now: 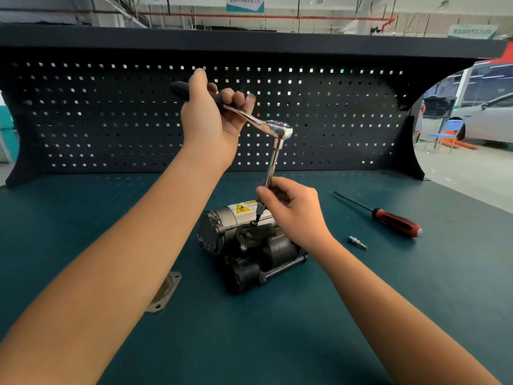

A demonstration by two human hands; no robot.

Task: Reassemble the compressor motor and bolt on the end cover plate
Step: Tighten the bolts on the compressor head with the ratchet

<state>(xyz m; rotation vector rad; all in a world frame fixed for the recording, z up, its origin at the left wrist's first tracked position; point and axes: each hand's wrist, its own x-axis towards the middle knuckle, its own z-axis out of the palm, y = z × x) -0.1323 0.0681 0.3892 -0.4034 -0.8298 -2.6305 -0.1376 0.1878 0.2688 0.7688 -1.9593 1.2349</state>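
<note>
Forearms, two, over tabletop (249, 343). Plate (166, 290), one, front-left of motor (244, 245), not yet fitted. Motor, one, mid-tabletop. Ratchet (273, 129), one: left hand (211, 118), fingers wrapped round handle; right hand (291, 212), fingers pinching extension (273, 159), tip on motor bolt (254, 223). Screwdriver (394, 218), one, and bit (358, 242), one, right of motor. Risk: a tilted extension may slip and round the bolt.

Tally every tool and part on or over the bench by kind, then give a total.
Ratchet with extension: 1
Screwdriver: 1
Loose bit: 1
Flat metal plate: 1
Compressor motor: 1
Total: 5
</note>
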